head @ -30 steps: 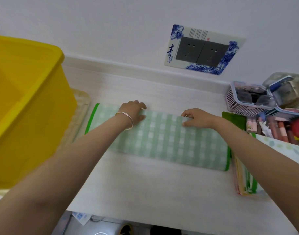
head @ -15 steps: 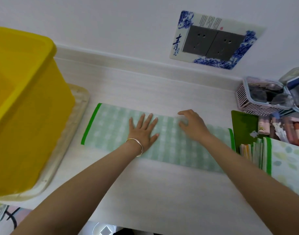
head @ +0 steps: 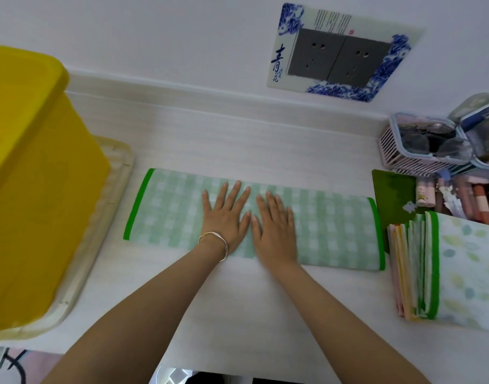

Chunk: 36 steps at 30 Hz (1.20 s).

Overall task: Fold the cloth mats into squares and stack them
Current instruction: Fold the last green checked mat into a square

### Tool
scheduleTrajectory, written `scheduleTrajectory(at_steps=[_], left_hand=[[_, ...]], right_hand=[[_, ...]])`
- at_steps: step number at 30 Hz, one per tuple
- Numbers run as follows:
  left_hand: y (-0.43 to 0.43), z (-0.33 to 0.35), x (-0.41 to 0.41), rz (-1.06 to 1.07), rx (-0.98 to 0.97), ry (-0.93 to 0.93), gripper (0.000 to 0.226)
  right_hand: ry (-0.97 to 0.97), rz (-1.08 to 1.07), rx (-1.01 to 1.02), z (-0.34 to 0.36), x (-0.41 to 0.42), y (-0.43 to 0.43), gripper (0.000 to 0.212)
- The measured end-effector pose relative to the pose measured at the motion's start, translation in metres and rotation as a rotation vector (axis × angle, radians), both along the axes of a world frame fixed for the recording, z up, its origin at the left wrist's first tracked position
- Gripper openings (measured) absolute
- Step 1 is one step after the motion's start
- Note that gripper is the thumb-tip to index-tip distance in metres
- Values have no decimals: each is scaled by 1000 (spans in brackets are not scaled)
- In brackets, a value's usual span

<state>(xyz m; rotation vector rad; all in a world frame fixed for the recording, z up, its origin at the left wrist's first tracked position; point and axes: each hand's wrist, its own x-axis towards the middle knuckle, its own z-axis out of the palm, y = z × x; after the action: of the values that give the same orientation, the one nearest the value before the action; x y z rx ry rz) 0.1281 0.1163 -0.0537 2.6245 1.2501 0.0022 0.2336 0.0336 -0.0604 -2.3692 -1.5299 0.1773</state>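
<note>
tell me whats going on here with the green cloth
A person is working on cloth mats at a white table. The left hand and the right hand lie flat, side by side, pressing on the middle of a green checked mat. It lies as a long strip, not yet a square. A stack of folded mats sits to the right, and a yellow bin stands on the left.

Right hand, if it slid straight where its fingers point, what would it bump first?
Flat on the green checked mat, the right hand would cross bare table, probably meeting the wall first.
</note>
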Motion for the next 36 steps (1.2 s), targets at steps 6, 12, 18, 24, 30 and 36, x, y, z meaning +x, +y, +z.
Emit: scheduleTrajectory(at_steps=[6,12,18,24,30,36], left_hand=[[-1,0,-1,7,8,-12,67],[-1,1,-2,6,11,-13,68],[-2,1,-2,6,13,-19,69],[-1,-1,-2,12,20,-25,68],[-1,-2,-2,16,27,-40,68],[-1,0,-3,30,23,-57,69]], right_hand=[[-46,32,-39,3,47,-32,55],[-49,-21,-87,6,98,-66,60],[-41,-92,-94,5,132,-84,65],[59,-208,28,14,114,-69,66],[145,-70,117,16,24,0,59],[30,-58,3,1,1,17,68]])
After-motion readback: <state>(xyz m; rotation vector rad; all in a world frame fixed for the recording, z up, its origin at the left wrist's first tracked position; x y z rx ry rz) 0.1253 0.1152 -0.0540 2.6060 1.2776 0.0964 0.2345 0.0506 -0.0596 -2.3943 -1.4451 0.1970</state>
